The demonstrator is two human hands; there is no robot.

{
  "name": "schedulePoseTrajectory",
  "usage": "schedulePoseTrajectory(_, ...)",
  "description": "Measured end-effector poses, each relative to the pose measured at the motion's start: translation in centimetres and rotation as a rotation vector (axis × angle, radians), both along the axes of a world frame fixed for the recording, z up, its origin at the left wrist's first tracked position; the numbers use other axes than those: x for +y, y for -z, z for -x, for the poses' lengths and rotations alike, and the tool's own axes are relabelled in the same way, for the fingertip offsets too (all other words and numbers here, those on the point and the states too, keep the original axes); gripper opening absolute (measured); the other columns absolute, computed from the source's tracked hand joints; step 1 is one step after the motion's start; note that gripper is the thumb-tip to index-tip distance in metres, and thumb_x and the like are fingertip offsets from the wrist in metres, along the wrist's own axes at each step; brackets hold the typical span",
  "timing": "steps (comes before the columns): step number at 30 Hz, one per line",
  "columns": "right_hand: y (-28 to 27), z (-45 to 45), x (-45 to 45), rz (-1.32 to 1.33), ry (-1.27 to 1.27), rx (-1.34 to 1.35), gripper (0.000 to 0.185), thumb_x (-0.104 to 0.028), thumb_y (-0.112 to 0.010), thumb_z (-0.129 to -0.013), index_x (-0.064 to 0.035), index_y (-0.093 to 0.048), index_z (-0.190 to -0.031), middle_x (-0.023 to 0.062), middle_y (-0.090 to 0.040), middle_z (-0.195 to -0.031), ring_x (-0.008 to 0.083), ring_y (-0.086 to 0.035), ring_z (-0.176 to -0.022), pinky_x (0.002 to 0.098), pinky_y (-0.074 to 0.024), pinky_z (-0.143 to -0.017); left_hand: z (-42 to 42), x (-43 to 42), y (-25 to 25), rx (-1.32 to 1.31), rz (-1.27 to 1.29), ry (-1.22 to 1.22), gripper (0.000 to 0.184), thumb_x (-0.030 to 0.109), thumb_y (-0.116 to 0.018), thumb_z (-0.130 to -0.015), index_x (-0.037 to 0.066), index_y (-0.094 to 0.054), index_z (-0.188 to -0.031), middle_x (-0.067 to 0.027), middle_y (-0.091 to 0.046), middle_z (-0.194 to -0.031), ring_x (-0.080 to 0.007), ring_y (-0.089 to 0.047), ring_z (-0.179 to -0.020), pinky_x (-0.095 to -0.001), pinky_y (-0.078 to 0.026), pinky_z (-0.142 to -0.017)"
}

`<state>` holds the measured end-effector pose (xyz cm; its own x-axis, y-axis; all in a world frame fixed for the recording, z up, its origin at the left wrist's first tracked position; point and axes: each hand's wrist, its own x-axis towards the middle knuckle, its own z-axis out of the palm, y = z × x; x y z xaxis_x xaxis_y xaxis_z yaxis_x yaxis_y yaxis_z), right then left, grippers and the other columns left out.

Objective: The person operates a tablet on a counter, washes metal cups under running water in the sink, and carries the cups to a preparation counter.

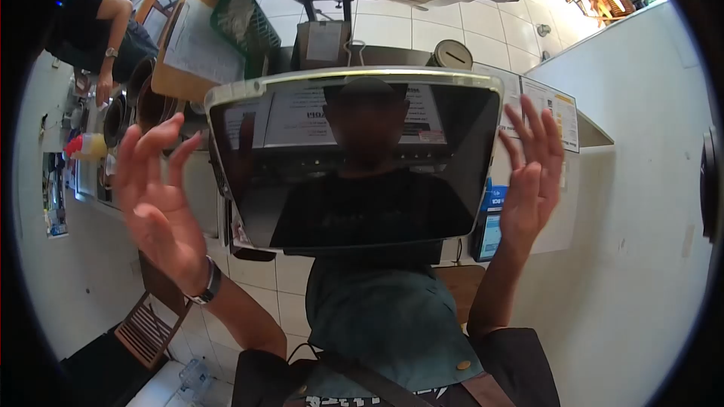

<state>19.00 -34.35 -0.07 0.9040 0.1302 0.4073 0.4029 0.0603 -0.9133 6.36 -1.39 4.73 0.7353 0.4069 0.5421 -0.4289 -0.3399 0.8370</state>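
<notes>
A tablet [354,211] with a dark, reflective screen and a clear case stands tilted in front of me. My left hand [162,207] is raised to the left of it, palm up, fingers spread and slightly curled, holding nothing; a watch is on that wrist. On the other side, my right hand [532,173] is raised near the tablet's right edge, fingers apart and nothing in them. Below the right hand's side of the tablet sits a small blue device [490,230] with a lit screen.
A clipboard [204,45], a green basket [260,26] and a round slotted tin [452,55] are beyond the tablet. Printed sheets [554,117] lie at right. Another person's arm [113,30] reaches down at upper left. A wooden chair [147,328] stands lower left.
</notes>
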Motion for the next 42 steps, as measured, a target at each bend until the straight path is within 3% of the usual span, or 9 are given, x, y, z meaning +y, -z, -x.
schedulePoseTrajectory(1,-0.5,-0.1,-0.3,0.086,0.103,-0.066,0.061,-0.043,-0.051,-0.098,-0.0007,-0.04,-0.14,0.0236,-0.048,-0.138,0.0361,-0.048,-0.127,0.0455,-0.0422,-0.098,0.5,0.5,-1.0,0.006,-0.002,-0.01,0.07,0.054,-0.049,-0.095,0.005,-0.038,-0.144,-0.018,-0.052,-0.128,-0.0333,-0.046,-0.125,-0.0486,-0.034,-0.102)
schedulePoseTrajectory(2,-1.1,0.0,-0.7,0.173,0.206,-0.127,0.051,-0.036,-0.052,-0.099,-0.0006,-0.047,-0.135,0.0211,-0.057,-0.13,0.0344,-0.052,-0.122,0.0446,-0.0449,-0.092,1.2,0.9,-2.2,-0.078,-0.117,0.115,0.058,0.047,-0.049,-0.097,0.005,-0.044,-0.138,-0.0144,-0.053,-0.113,-0.0294,-0.049,-0.11,-0.0445,-0.036,-0.092)
schedulePoseTrajectory(4,-3.1,0.0,-2.7,0.129,0.126,-0.272,0.04,-0.028,-0.053,-0.099,0.0001,-0.053,-0.128,0.0188,-0.06,-0.122,0.0289,-0.055,-0.112,0.04,-0.0457,-0.084,1.4,-0.6,-4.8,-0.246,-0.284,0.173,0.034,0.032,-0.049,-0.1,0.009,-0.056,-0.123,-0.0032,-0.047,-0.086,-0.0184,-0.04,-0.078,-0.0368,-0.03,-0.068)
schedulePoseTrajectory(7,-8.6,0.9,-3.1,-0.005,0.09,-0.603,0.019,-0.016,-0.057,-0.096,0.0001,-0.061,-0.106,0.0104,-0.065,-0.089,0.0157,-0.053,-0.072,0.0277,-0.0414,-0.063,2.9,-2.4,-8.7,-0.427,-0.337,0.098,0.025,0.035,-0.061,-0.094,0.019,-0.06,-0.112,0.004,-0.051,-0.081,-0.0111,-0.041,-0.069,-0.0297,-0.027,-0.062)
schedulePoseTrajectory(8,-10.5,1.7,-3.4,-0.078,0.083,-0.694,0.018,-0.018,-0.059,-0.095,-0.0063,-0.062,-0.109,0.0058,-0.065,-0.09,0.0137,-0.051,-0.067,0.0253,-0.0395,-0.061,3.4,-2.8,-9.7,-0.492,-0.358,0.081,0.025,0.035,-0.061,-0.094,0.018,-0.06,-0.112,0.0034,-0.051,-0.081,-0.0113,-0.042,-0.07,-0.0297,-0.027,-0.062)
schedulePoseTrajectory(10,-13.6,3.2,-4.1,-0.175,0.031,-0.871,0.023,-0.022,-0.059,-0.095,-0.0111,-0.062,-0.115,-0.0004,-0.062,-0.093,0.0099,-0.047,-0.071,0.023,-0.0353,-0.062,4.4,-3.2,-11.5,-0.57,-0.413,0.104,0.025,0.034,-0.061,-0.094,0.017,-0.06,-0.112,0.0024,-0.052,-0.081,-0.0118,-0.042,-0.07,-0.0297,-0.028,-0.062)
schedulePoseTrajectory(18,-20.5,7.1,-5.0,-0.026,-0.224,-1.245,0.025,-0.024,-0.057,-0.096,-0.0079,-0.06,-0.116,0.0041,-0.062,-0.097,0.0147,-0.05,-0.075,0.0267,-0.0394,-0.065,7.3,-5.1,-15.9,-0.738,-0.575,0.174,0.026,0.031,-0.059,-0.094,0.012,-0.06,-0.111,-0.0018,-0.055,-0.082,-0.0138,-0.046,-0.071,-0.0294,-0.032,-0.063)
schedulePoseTrajectory(36,-22.1,8.5,-5.5,0.054,-0.255,-1.344,0.033,-0.028,-0.053,-0.099,-0.0008,-0.056,-0.118,0.0144,-0.062,-0.104,0.0253,-0.059,-0.085,0.035,-0.0485,-0.07,8.8,-7.2,-17.4,-0.836,-0.613,0.143,0.028,0.024,-0.057,-0.095,0.0,-0.06,-0.109,-0.0112,-0.061,-0.084,-0.0181,-0.055,-0.073,-0.029,-0.041,-0.064)
schedulePoseTrajectory(42,-19.8,6.8,-5.4,0.014,-0.121,-1.279,0.036,-0.029,-0.051,-0.099,0.0015,-0.054,-0.118,0.0178,-0.062,-0.107,0.0289,-0.062,-0.088,0.0378,-0.0516,-0.072,7.3,-5.7,-15.8,-0.726,-0.525,0.018,0.029,0.022,-0.056,-0.095,-0.003,-0.06,-0.109,-0.0143,-0.063,-0.084,-0.0196,-0.058,-0.074,-0.0288,-0.044,-0.064)
